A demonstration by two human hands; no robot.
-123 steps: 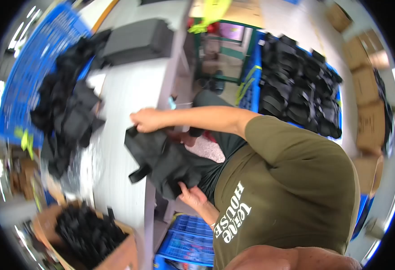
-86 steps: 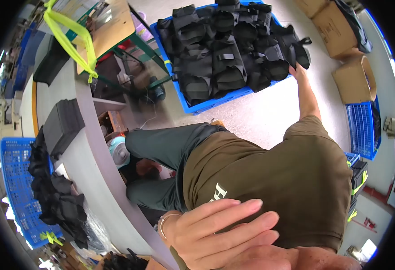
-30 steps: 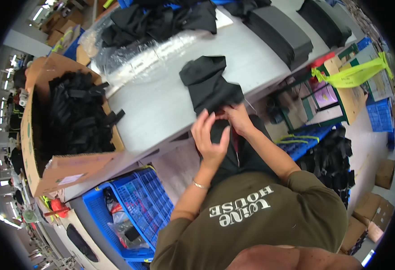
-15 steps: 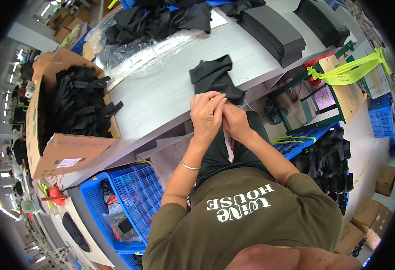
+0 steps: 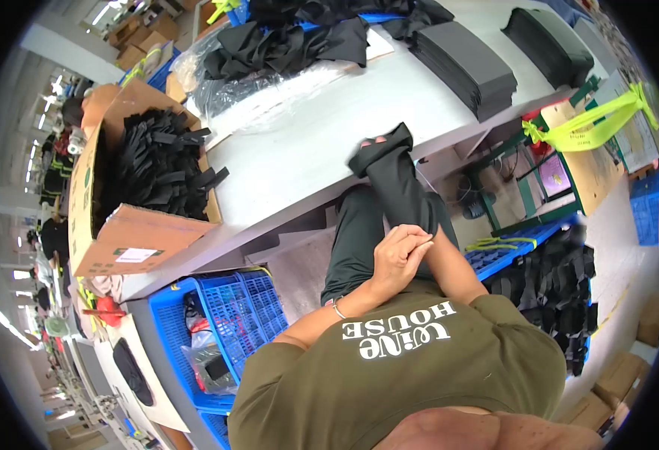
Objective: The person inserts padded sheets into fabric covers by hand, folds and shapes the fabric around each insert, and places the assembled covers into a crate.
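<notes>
A black fabric tube (image 5: 397, 176) is drawn over my right hand and wrist, above my lap at the table's front edge. Only the fingertips of my right hand (image 5: 374, 141) peek out at its far, folded end, so the rest of that hand is hidden. Closer to my body, my left hand (image 5: 400, 259), with a bracelet at its wrist, pinches the near edge of the tube beside my right forearm.
An open cardboard box (image 5: 142, 240) of black strips stands on the table (image 5: 284, 142) at left. Stacked black pieces (image 5: 468, 67) and a heap of black fabric (image 5: 292, 45) lie at the back. Blue crates (image 5: 220, 322) flank me below; a yellow-green band (image 5: 599, 127) hangs at right.
My right hand has gone into the black fabric tube and reaches forward through it. My left hand has drawn back toward my body, bringing the tube's near edge along my right forearm.
</notes>
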